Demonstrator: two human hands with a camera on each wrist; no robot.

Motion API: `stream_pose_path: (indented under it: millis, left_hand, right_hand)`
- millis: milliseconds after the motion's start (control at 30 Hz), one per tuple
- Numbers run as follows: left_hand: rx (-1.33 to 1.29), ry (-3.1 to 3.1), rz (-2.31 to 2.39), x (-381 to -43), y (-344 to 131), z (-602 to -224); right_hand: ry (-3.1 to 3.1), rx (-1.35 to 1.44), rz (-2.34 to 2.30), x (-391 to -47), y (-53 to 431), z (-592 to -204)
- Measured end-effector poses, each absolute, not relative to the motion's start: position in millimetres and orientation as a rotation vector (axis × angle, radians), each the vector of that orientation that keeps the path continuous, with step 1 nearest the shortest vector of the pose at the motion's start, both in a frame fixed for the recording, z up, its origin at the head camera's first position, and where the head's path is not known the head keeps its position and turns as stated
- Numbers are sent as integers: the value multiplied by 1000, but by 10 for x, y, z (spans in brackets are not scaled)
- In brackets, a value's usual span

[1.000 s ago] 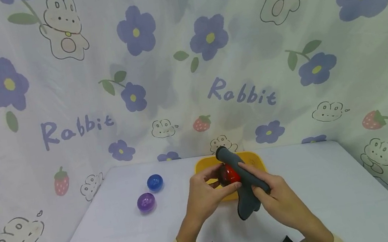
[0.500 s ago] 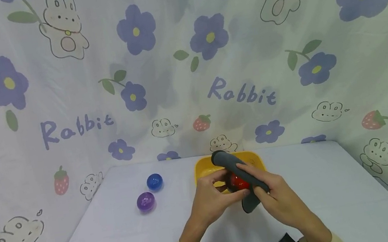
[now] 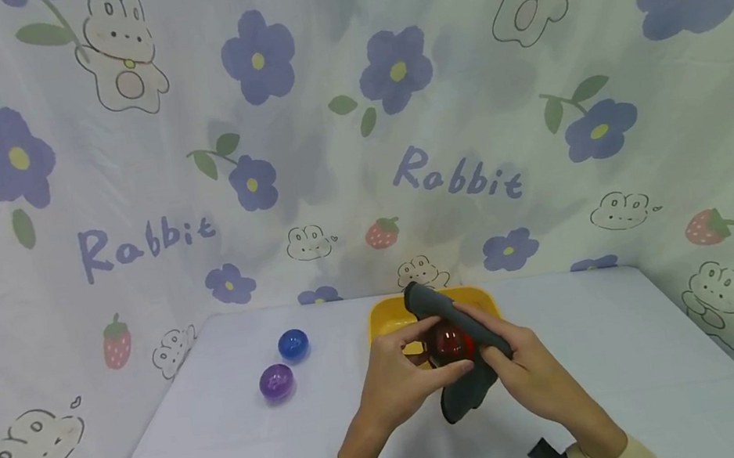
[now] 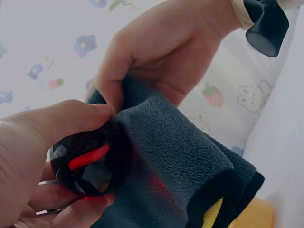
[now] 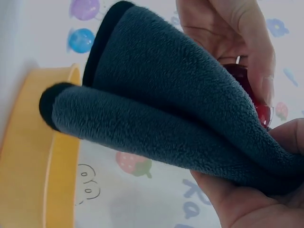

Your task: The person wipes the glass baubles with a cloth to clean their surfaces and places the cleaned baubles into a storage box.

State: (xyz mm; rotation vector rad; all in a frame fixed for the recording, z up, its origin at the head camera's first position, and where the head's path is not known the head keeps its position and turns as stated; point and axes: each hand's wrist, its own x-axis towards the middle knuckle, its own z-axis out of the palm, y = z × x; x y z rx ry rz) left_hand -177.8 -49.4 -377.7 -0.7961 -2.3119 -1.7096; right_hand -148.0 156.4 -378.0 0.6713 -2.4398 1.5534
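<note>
A glossy, see-through red ball (image 3: 451, 343) is held between the thumb and fingers of my left hand (image 3: 393, 379), in front of the yellow container. My right hand (image 3: 534, 370) grips a folded dark grey cloth (image 3: 468, 392) with black edging. The cloth lies against the ball's right side. In the left wrist view, the ball (image 4: 88, 164) shows facets and a bright red streak, and the fuzzy cloth (image 4: 166, 137) covers its far side. From the right wrist, the cloth (image 5: 156, 76) hides most of the ball (image 5: 264, 114).
A yellow container (image 3: 383, 317) stands behind the hands on the white table (image 3: 230, 455). To the left rest a blue ball (image 3: 293, 346) and a purple ball (image 3: 277, 383). A printed curtain (image 3: 323, 125) rises behind the table.
The ball and my left hand have shifted slightly right and toward me. The cloth's lower flap has swung left and now hangs lower than half a second ago; both holds are kept.
</note>
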Motion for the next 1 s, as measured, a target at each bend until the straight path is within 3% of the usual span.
stream_pose_path:
  millis: [1000]
  left_hand:
    - [-590, -2152, -1742, -1865, -541, -3809]
  right_hand:
    - [-2450, 665, 1676, -1452, 1473, -3789]
